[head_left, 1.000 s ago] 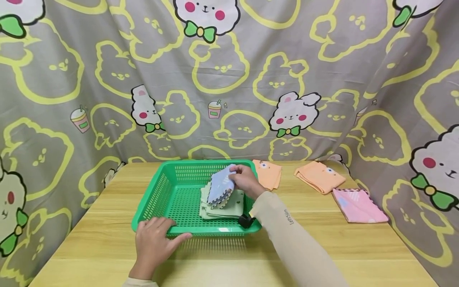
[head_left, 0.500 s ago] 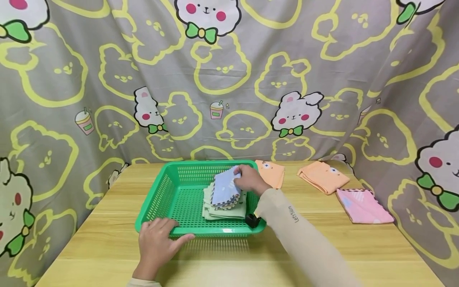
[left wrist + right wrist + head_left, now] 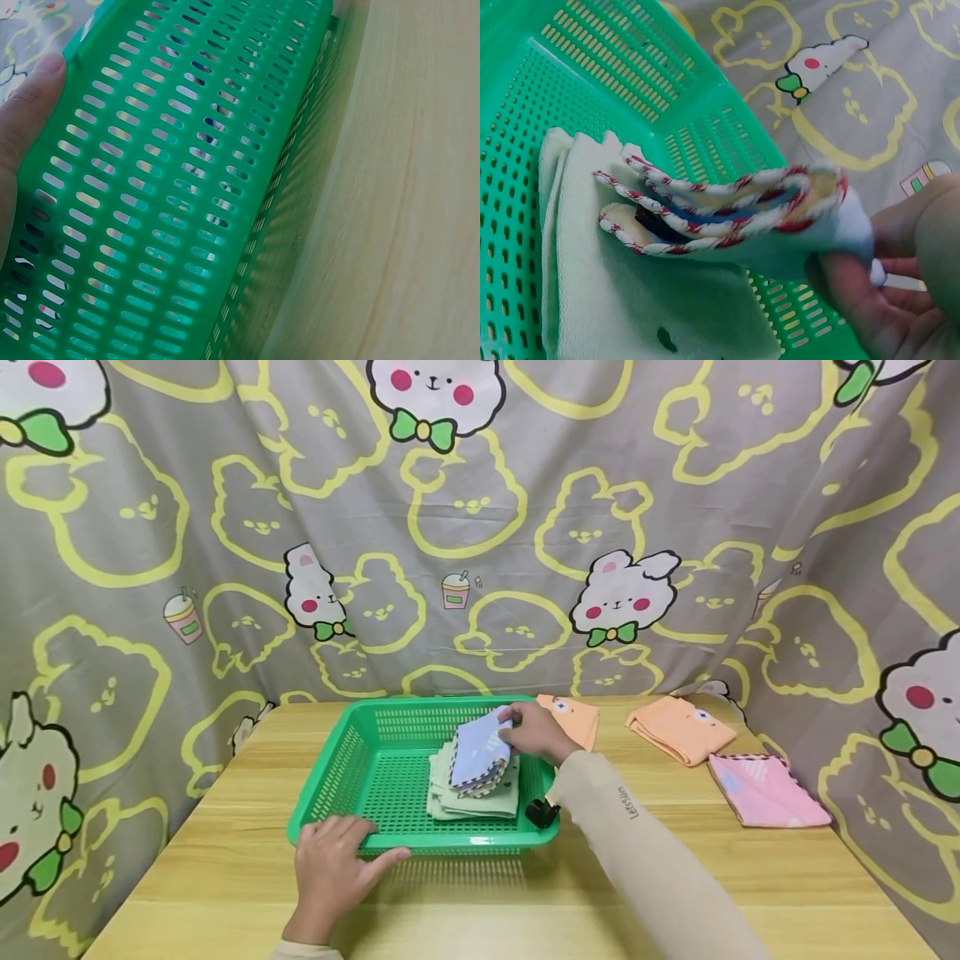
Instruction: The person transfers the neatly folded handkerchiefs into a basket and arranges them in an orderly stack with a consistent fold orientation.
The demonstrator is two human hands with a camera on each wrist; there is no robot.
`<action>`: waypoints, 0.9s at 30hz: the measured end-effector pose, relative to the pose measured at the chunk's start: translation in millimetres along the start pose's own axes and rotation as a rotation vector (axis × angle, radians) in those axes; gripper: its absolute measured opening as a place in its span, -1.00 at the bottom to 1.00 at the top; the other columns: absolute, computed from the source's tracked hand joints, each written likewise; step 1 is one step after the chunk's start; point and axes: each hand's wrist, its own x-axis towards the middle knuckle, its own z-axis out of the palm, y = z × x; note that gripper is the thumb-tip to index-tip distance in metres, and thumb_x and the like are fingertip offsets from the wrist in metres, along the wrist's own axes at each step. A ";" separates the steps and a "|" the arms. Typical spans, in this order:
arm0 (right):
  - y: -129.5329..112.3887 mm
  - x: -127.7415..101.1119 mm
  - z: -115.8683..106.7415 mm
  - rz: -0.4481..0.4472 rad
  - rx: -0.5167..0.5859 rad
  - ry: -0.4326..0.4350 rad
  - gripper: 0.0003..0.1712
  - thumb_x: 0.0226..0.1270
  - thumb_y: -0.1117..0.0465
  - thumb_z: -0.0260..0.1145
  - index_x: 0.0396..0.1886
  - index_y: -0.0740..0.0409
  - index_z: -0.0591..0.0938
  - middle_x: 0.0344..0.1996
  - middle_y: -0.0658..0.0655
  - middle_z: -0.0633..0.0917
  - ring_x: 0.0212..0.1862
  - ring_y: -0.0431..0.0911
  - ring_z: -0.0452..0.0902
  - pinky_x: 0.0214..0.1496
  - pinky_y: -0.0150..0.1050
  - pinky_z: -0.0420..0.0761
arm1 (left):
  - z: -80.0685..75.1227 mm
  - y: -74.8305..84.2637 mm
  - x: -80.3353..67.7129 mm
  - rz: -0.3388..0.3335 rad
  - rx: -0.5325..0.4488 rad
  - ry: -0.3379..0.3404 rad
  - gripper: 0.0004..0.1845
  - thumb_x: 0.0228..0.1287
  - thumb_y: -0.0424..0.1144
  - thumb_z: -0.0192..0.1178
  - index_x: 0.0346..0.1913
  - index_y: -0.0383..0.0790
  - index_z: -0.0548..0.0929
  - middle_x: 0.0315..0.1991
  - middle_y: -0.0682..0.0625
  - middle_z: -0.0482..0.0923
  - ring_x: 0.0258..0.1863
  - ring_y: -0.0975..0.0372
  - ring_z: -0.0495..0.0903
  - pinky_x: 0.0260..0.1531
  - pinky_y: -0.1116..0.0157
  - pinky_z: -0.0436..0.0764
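Observation:
A folded blue towel (image 3: 480,750) with a striped edge is pinched at its right end between the thumb and fingers of my right hand (image 3: 537,731). It tilts over a folded pale green towel (image 3: 491,802) lying in the right part of the green basket (image 3: 423,841). In the right wrist view the layers of the blue towel (image 3: 780,251) fan apart slightly, their edges close over the green cloth (image 3: 592,247). My left hand (image 3: 332,868) grips the basket's near rim at the left, fingers over it and thumb along the front; the left wrist view shows the basket's slotted wall (image 3: 157,187).
An orange folded towel (image 3: 573,722) lies behind the basket's right side, partly hidden. Farther right are another orange towel (image 3: 682,731) and a pink one (image 3: 768,792) on the wooden table (image 3: 645,777). A patterned curtain (image 3: 517,635) hangs around the table.
The head view has shifted slightly, so everything sits a little farther right. The blue towel stays in my right hand over the green one; my left hand stays on the rim.

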 end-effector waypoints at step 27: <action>-1.6 2.0 -0.6 -0.008 -0.102 -0.114 -0.68 0.34 0.28 0.30 0.04 0.30 0.55 -0.30 0.18 0.53 -0.45 0.01 0.61 -0.22 0.00 0.61 | -0.3 0.3 0.1 -0.006 -0.002 0.001 -0.24 0.02 0.59 -0.03 -0.50 -0.10 0.64 -0.47 0.04 0.66 -0.47 0.12 0.60 -0.42 0.14 0.31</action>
